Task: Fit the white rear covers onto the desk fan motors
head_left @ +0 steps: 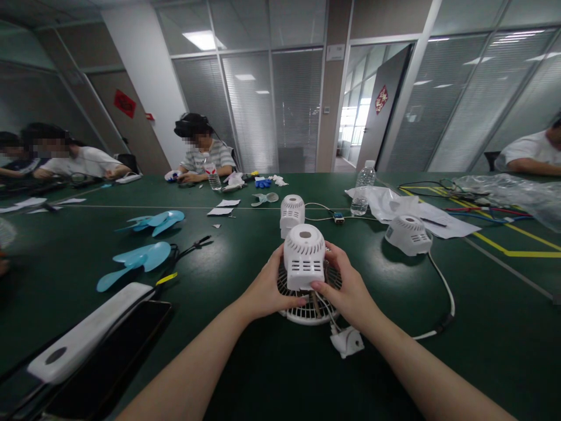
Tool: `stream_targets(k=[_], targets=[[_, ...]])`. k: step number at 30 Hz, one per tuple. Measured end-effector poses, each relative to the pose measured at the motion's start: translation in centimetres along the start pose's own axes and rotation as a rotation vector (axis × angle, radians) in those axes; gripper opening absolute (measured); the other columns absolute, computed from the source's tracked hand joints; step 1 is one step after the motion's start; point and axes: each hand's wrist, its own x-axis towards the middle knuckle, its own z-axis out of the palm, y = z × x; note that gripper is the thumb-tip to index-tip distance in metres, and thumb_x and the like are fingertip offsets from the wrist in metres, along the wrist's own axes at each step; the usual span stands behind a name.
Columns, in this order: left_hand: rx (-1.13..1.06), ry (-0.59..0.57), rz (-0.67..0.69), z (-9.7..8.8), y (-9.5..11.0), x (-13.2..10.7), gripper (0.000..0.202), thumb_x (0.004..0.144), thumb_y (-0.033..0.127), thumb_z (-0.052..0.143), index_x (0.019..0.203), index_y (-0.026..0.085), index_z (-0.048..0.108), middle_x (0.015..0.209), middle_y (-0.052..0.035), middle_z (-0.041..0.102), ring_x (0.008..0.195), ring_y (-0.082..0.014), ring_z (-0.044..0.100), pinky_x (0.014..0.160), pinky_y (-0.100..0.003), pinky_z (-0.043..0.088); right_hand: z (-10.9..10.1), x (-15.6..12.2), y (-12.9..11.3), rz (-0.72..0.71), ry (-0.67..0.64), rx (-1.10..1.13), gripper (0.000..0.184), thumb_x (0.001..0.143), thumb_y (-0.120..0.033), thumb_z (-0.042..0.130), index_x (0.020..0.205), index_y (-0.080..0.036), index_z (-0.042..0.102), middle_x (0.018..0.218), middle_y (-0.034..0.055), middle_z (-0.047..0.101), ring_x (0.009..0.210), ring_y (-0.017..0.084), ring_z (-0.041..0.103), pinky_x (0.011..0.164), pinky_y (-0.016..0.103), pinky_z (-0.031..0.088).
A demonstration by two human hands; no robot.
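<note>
White fan housing [304, 257] in half-curled hands [267, 289]

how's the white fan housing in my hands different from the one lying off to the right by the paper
The held housing sits on a grille, gripped by the left hand and right hand; the right housing lies on the table, untouched. The held housing stands upright; the right housing is tilted. Both are white, slotted, with a round top hole.
</note>
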Motion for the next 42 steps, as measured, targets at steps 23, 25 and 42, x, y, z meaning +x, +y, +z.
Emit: stream_targets(k=[23, 25, 42], targets=[[0.078, 0.000, 0.014, -0.1, 0.9, 0.1, 0.127, 0.058, 0.039, 0.088, 0.153, 0.029, 0.006, 0.157, -0.0140, 0.025, 0.142, -0.0378, 0.029, 0.116, -0.062, 0.023, -1.6, 0.3, 0.2, -0.071, -0.103, -0.027, 0.074, 0.089, -0.039, 0.062, 0.150, -0.024, 0.023, 0.148, 0.0138, 0.045, 0.136, 0.032, 0.043, 0.112, 0.056, 0.035], [0.074, -0.003, 0.006, -0.1, 1.1, 0.2, 0.124, 0.058, 0.038, 0.088, 0.153, 0.029, 0.009, 0.156, -0.0139, 0.029, 0.141, -0.0388, 0.031, 0.114, -0.064, 0.025, -1.7, 0.4, 0.2, -0.061, -0.118, -0.013, 0.074, 0.089, -0.038, 0.062, 0.151, -0.026, 0.022, 0.149, 0.0129, 0.044, 0.137, 0.032, 0.043, 0.112, 0.057, 0.035], [0.064, -0.027, -0.006, 0.1, 0.8, 0.1, 0.113, 0.062, 0.040, 0.085, 0.151, 0.028, 0.016, 0.153, -0.0134, 0.034, 0.139, -0.0382, 0.034, 0.114, -0.062, 0.027, -2.2, 0.3, 0.7, -0.027, -0.156, 0.067, 0.080, 0.084, -0.037, 0.069, 0.149, -0.030, 0.024, 0.152, 0.0106, 0.038, 0.137, 0.030, 0.042, 0.113, 0.055, 0.036]])
